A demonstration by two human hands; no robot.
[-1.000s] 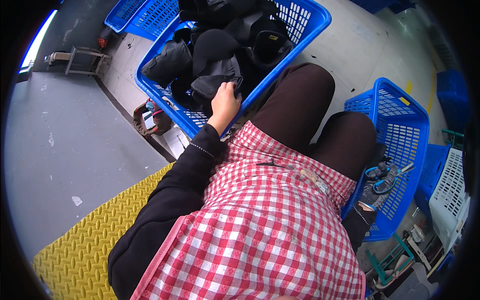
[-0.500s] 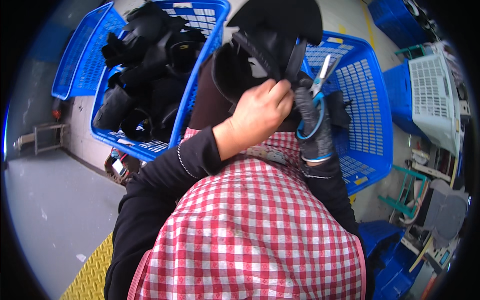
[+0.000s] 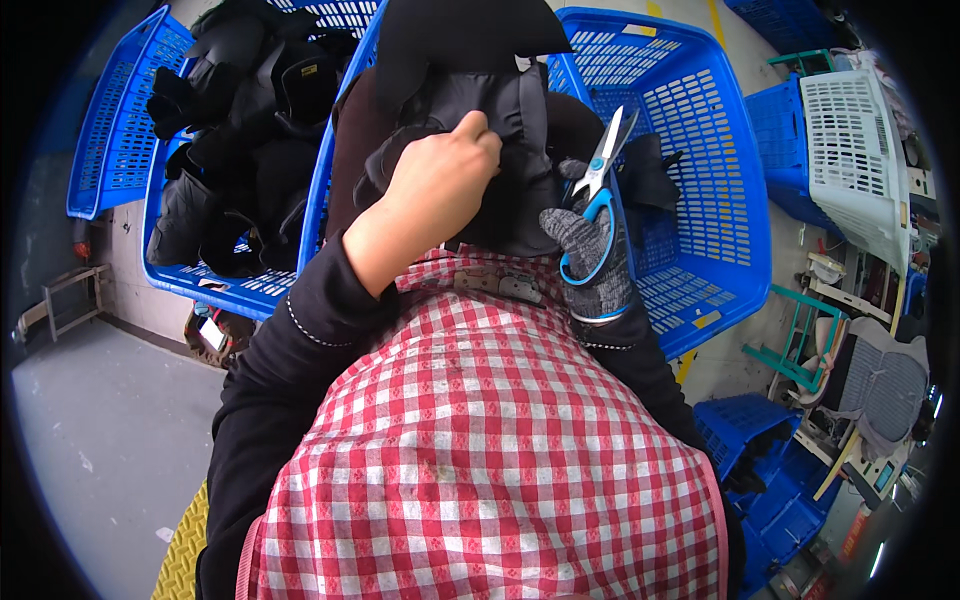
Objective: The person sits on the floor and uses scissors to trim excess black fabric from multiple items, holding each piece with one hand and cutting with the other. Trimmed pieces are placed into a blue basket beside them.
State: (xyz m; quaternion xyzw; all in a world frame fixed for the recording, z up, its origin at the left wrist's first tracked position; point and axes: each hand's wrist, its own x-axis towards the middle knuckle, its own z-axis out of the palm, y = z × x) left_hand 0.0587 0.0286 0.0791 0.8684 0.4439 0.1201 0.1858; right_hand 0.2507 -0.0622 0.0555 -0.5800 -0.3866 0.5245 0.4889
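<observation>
A black sewn piece [image 3: 480, 95], padded and shiny in parts, lies over my lap; I cannot tell exactly what kind it is. My bare left hand [image 3: 435, 180] rests on it with curled fingers, gripping its fabric; the fingertips are hidden behind the hand. In a grey knit glove, my right hand [image 3: 592, 245] carries a pair of scissors [image 3: 602, 165] with light-blue handles, the blades slightly apart and pointing up and away. The gloved fingers lie beside the right edge of the black piece.
To the left, a blue basket [image 3: 172, 285] holds a heap of similar black pieces [image 3: 240, 140]. A second blue basket [image 3: 745, 190] stands at my right with a black piece [image 3: 648, 175] inside. Beyond are a white crate [image 3: 850, 140] and a green metal frame [image 3: 790, 370].
The black piece has been lowered and spread flatter over my lap. My left hand has shifted left, away from my right hand, which still holds the scissors.
</observation>
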